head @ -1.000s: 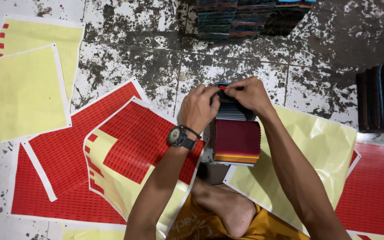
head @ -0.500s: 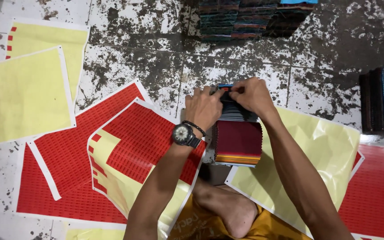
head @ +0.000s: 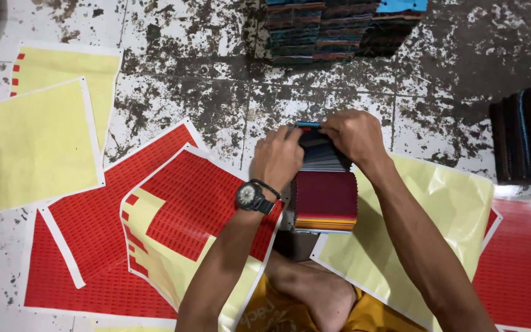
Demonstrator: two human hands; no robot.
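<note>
A swatch book of stacked coloured fabric samples [head: 326, 200] lies on the floor in front of me, a dark red sample on top. My left hand [head: 276, 158], with a black wristwatch, and my right hand [head: 350, 133] both pinch the book's far end, where grey and blue leaves fan out. Just left of my left arm lies a red sticker sheet [head: 201, 206] on yellow backing, partly peeled.
Pale yellow backing sheets [head: 29, 147] lie at the left and another [head: 444, 209] under my right arm. More red sheets [head: 523, 264] sit at the right. Stacks of swatch books [head: 339, 31] stand at the top and dark ones [head: 527, 132] at the right edge. My bent knee [head: 314, 295] is below.
Both hands have stayed at the book's far end, with fingers shifting slightly on the leaves. Little else has moved.
</note>
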